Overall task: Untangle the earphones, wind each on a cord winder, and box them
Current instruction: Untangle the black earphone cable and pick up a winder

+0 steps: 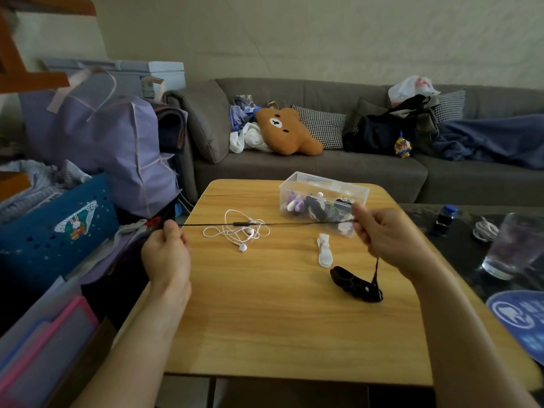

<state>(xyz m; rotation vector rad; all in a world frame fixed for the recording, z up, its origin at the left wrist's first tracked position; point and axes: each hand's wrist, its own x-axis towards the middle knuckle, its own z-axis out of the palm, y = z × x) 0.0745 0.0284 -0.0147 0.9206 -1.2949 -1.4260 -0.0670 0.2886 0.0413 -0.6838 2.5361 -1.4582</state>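
Note:
A black earphone cord (294, 224) is stretched taut across the wooden table (279, 328) between my hands. My left hand (166, 254) pinches its left end at the table's left edge. My right hand (382, 231) pinches the cord near the clear plastic box (357, 189), and the cord drops from that hand to a black cord winder (350, 282) lying on the table. White earphones (238, 231) lie tangled under the taut cord. A white cord winder (324, 251) rests flat in front of the box. The box holds several wound earphones.
A glass of water (512, 245), a small dark bottle (446, 217) and a coiled white cable (484, 229) stand on the dark table at right. A blue basket (59, 228) and purple bags (97, 142) crowd the left. A grey sofa (323, 169) runs behind.

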